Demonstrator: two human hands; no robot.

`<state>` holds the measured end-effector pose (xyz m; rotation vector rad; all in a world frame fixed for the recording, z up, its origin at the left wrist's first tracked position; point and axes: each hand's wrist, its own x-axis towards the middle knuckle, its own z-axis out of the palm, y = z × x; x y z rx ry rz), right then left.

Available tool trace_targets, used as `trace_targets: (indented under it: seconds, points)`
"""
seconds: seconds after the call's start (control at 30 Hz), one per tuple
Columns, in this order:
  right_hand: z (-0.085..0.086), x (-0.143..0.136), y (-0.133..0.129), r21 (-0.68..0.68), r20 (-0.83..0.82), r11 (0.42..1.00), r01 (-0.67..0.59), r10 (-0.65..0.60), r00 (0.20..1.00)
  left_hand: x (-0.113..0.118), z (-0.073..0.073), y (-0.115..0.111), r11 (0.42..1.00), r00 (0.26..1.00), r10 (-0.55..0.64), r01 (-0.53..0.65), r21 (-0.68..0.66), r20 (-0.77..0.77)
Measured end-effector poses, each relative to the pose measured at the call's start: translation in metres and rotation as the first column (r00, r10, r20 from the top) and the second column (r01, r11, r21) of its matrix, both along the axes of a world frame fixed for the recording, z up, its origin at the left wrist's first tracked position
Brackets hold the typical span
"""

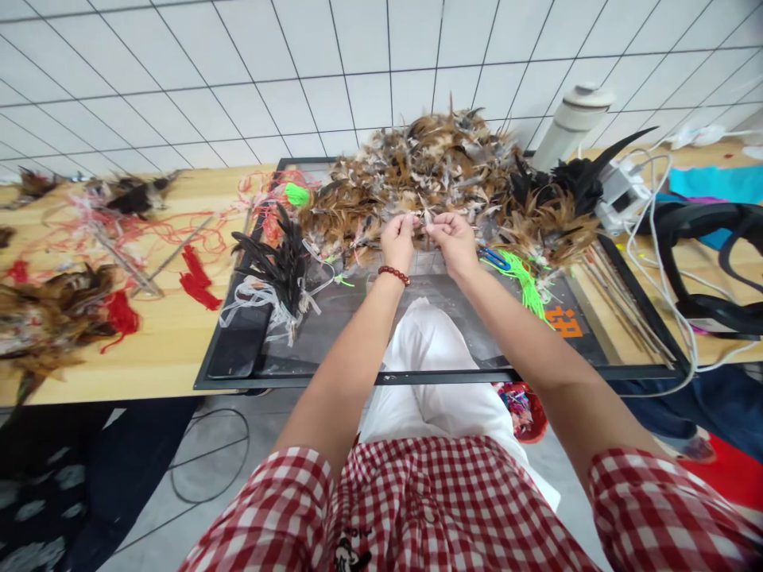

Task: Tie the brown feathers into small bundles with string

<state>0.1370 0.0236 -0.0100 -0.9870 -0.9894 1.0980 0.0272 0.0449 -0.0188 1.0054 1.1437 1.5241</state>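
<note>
My left hand [398,242], with a red bead bracelet [394,275] on its wrist, is closed in a pinch at the front of a large heap of brown and grey feathers [429,163]. Close beside it, my right hand [454,242] pinches too, fingertips facing the left ones. What sits between the fingers is too small to make out against the feathers. Right of my right hand lie a blue-handled tool [494,258] and a bundle of bright green strands [528,286]. A bunch of black feathers [287,258] with white ties [253,295] lies left of my left hand.
A black-framed glass panel [334,379] lies under the heap. Around it are a dark phone-like slab [238,349], thin sticks [632,306], a white bottle [572,123], white cables [661,270] and a black headset-like object [703,262]. Red tassels [198,278] and feather bundles [53,318] lie left.
</note>
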Motion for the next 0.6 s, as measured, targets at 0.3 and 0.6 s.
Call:
trace_targets:
  seconds: [0.3, 0.6]
  points:
    - [0.004, -0.006, -0.009, -0.103, -0.112, 0.993, -0.060, 0.048, 0.993, 0.003, 0.007, -0.011, 0.987, 0.986, -0.163, 0.163, 0.000, 0.035]
    - [-0.003, -0.004, -0.006, -0.070, -0.096, 0.995, -0.075, 0.068, 0.993, 0.004, 0.006, -0.012, 0.986, 0.986, -0.166, 0.165, 0.037, 0.024]
